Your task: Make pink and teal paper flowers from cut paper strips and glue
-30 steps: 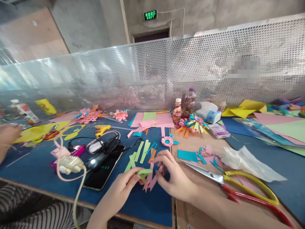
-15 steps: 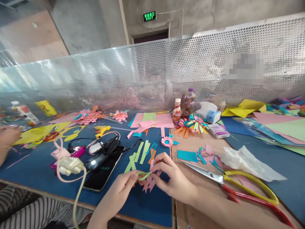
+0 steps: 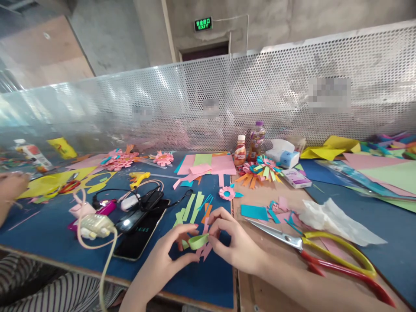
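A light green paper strip [image 3: 197,241] is bent into a loop just above the blue table mat [image 3: 48,229]. My right hand [image 3: 232,245] pinches its right end between thumb and fingertips. My left hand [image 3: 169,255] holds the loop's left side with curled fingers. Pink paper strips [image 3: 204,251] lie right under the loop. More green and orange strips [image 3: 193,208] lie just beyond my hands.
Large scissors [image 3: 312,251] with yellow and red handles lie to the right. Black phones [image 3: 139,232], a charger with cable [image 3: 95,225] and a glue gun [image 3: 139,178] sit left. Paper flowers [image 3: 261,167], two bottles [image 3: 248,147], tissue packs and coloured sheets lie farther back. Another person's hand [image 3: 9,188] is at far left.
The green strip, first flat in my left hand, has been curled into a loop held by both hands. My right hand rose slightly toward it.
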The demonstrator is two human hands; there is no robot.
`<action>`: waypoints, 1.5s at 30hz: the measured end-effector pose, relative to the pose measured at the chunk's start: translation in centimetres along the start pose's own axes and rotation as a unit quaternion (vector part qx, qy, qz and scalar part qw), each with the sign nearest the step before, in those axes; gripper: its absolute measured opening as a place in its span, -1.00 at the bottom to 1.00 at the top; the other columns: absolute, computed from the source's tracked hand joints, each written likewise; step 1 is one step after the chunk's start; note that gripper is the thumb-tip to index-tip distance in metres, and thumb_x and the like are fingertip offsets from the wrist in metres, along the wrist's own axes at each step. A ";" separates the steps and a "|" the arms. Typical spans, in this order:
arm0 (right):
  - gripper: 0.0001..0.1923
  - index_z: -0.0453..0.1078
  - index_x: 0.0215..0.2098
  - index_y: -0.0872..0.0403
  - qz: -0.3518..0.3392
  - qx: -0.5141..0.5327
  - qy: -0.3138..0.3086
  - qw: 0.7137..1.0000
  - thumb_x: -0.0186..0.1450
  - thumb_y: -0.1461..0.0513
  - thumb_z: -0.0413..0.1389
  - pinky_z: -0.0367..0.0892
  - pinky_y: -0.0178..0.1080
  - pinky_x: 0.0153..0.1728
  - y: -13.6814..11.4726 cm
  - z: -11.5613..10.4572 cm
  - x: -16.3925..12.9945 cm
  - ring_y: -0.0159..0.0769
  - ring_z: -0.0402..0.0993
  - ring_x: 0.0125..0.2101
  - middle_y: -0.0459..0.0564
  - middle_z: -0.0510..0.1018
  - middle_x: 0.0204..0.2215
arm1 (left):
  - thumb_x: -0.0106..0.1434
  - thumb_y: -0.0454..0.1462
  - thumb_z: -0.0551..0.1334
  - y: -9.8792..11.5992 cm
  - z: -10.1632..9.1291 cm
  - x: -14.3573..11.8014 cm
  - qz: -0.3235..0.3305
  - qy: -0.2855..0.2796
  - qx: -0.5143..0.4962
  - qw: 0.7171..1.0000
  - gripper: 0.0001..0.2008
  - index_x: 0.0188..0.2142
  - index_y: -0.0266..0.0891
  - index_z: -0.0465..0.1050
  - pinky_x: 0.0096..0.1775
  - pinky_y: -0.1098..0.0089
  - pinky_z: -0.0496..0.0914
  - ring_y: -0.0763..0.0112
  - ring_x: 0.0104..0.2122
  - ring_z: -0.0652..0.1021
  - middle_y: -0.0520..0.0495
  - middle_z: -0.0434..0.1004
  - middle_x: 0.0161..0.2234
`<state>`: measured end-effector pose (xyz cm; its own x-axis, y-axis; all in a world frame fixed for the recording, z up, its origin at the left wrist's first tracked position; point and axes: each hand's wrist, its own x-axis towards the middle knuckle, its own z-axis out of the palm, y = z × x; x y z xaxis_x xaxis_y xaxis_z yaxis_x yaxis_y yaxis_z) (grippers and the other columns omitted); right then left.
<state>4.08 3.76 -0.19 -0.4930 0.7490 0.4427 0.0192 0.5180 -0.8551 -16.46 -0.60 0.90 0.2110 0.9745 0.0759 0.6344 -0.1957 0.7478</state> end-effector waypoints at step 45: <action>-0.69 0.22 -0.16 0.02 -0.092 -0.233 -0.059 0.966 0.16 0.43 0.04 0.37 -0.43 -0.41 0.8 0.2 -1.6 -0.44 0.44 -0.38 -0.09 0.44 -0.39 | 0.18 -0.29 0.20 -0.1 0.0 -0.2 0.140 0.055 0.071 0.986 -0.79 -0.18 -0.02 0.41 -0.31 0.68 0.42 0.56 -0.36 0.56 0.15 0.57 -0.30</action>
<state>4.68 2.88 -1.61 -0.6203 0.5880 0.5191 0.2977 0.7888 -0.5378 -16.57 -0.81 0.86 0.3156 0.8844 0.3438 0.6624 -0.4647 0.5875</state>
